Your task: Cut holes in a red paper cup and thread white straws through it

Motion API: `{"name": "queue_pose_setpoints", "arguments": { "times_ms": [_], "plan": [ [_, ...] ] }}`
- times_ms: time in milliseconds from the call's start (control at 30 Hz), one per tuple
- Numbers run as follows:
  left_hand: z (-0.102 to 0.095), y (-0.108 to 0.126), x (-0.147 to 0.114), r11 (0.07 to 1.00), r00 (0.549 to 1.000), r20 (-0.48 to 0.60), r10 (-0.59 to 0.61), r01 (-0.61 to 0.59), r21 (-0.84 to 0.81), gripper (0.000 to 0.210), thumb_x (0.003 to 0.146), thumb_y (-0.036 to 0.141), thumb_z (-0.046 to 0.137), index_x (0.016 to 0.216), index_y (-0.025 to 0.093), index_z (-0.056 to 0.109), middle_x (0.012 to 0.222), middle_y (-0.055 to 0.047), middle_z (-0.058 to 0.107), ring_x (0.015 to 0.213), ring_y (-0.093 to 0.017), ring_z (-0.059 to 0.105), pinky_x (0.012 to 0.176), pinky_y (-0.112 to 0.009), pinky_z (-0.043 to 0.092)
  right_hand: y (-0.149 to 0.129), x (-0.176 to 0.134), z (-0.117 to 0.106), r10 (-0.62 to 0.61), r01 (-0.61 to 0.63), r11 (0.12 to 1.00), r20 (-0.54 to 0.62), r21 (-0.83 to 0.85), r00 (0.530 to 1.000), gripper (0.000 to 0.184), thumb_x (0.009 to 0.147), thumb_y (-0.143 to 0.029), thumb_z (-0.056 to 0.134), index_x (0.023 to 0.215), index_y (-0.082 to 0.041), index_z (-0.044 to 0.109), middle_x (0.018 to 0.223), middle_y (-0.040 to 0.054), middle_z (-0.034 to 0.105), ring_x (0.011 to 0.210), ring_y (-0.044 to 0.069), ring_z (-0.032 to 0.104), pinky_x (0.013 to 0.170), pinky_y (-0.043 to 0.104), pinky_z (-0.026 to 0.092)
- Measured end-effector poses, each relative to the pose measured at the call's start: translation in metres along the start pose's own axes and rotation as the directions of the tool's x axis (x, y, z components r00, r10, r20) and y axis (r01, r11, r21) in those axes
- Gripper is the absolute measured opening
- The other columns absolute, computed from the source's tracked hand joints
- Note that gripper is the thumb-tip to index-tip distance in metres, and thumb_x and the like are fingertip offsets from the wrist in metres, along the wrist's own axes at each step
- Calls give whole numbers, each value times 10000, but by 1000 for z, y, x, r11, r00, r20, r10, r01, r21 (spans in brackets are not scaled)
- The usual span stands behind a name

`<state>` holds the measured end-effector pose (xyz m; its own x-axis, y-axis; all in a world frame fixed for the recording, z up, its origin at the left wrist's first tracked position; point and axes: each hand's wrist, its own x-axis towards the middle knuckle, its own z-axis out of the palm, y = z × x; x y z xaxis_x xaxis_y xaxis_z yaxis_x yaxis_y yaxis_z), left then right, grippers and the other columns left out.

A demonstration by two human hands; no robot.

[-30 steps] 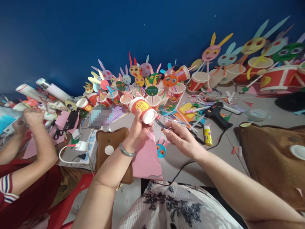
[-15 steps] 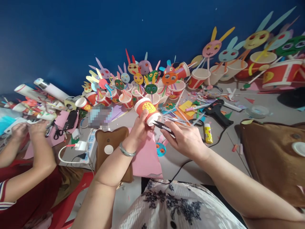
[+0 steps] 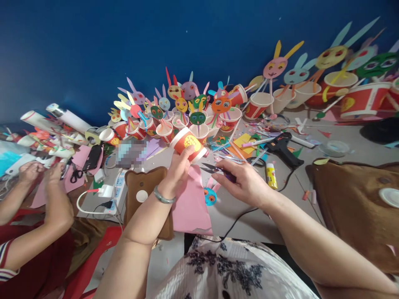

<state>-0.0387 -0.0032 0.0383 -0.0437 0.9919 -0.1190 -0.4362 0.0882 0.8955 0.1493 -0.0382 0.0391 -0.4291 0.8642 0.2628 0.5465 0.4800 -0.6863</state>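
A red and white paper cup (image 3: 188, 143) with a yellow print is tilted in my left hand (image 3: 181, 168), its base turned toward my right side. My right hand (image 3: 245, 180) grips a pair of scissors (image 3: 222, 170) whose dark blades point left and stand slightly apart. Between the blade tips and the cup there is a small gap. Beneath my hands lie a pink paper sheet (image 3: 191, 207) and a blue paper rabbit face (image 3: 210, 196), partly covered.
Paper cups with rabbit faces (image 3: 198, 118) line the wall. A black glue gun (image 3: 285, 148), its cord and a yellow glue stick (image 3: 271, 176) lie at right. Brown cushions (image 3: 352, 207) flank the workspace. At left, another person's hands (image 3: 52, 172) work beside a power strip (image 3: 120, 191).
The scissors have drawn away from the cup's base, and their blades have parted a little. My left hand has tipped the cup and shifted it slightly left.
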Motion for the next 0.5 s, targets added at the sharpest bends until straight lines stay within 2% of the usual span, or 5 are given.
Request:
{"name": "queue_pose_setpoints", "arguments": {
  "times_ms": [100, 200, 333, 500],
  "plan": [
    [0, 5, 0, 1000, 997, 79, 27, -27, 9, 354, 679, 302, 828, 970, 165, 680, 978, -69, 718, 907, -193, 689, 860, -330, 547, -1, 0, -3, 56, -35, 982, -107, 188, 993, 308, 969, -514, 517, 926, -213, 567, 629, -27, 499, 537, 120, 404, 542, 286, 329],
    [-3, 2, -1, 998, 976, 217, -9, -5, 62, 413, 656, 280, 860, 1009, 151, 689, 977, -74, 716, 885, -184, 687, 855, -326, 536, -1, 2, 1, 147, -65, 955, -270, 290, 952, 396, 943, -613, 531, 862, -227, 504, 644, -33, 453, 561, 120, 371, 544, 293, 316],
    [-6, -4, -1, 996, 945, 317, -84, 67, 63, 467, 704, 380, 852, 1077, 147, 696, 1002, -89, 725, 886, -187, 687, 824, -305, 531, 1, 6, 10, 226, -103, 933, -336, 346, 914, 470, 846, -649, 664, 779, -237, 446, 659, -39, 417, 590, 119, 347, 552, 289, 313],
    [-3, -2, -6, 996, 927, 368, -70, 46, 73, 512, 722, 595, 808, 914, 128, 724, 909, -99, 730, 807, -193, 689, 786, -307, 525, 4, 7, 22, 273, -123, 897, -313, 424, 910, 453, 816, -606, 719, 776, -240, 455, 655, -48, 421, 582, 116, 339, 545, 283, 305]
  ]
}}
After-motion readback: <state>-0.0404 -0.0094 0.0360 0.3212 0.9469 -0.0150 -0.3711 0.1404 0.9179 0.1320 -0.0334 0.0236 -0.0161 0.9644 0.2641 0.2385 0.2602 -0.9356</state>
